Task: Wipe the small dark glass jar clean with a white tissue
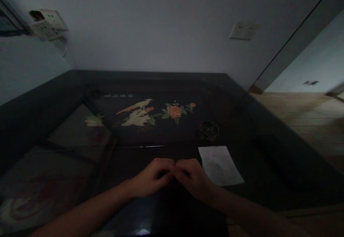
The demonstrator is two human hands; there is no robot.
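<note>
My left hand (157,176) and my right hand (192,177) meet above the dark glossy table (158,156), near its front side. Both are closed, with fingers curled inward and thumbs and fingertips touching each other. Whatever lies between the fingers, if anything, is hidden. A white sheet of thin paper or tissue (220,165) lies flat just beyond and to the right of my right hand. Behind that sheet sits a small, dark, shiny round thing (209,131), perhaps of glass or wire; the dim light hides its kind.
A long black object (279,160) rests on the table's right part. The tabletop bears a bird-and-flower picture (139,115). Against the far edge stands a wall with a double socket (244,31); power outlets (49,24) are at left. Wooden floor (295,110) shows at right.
</note>
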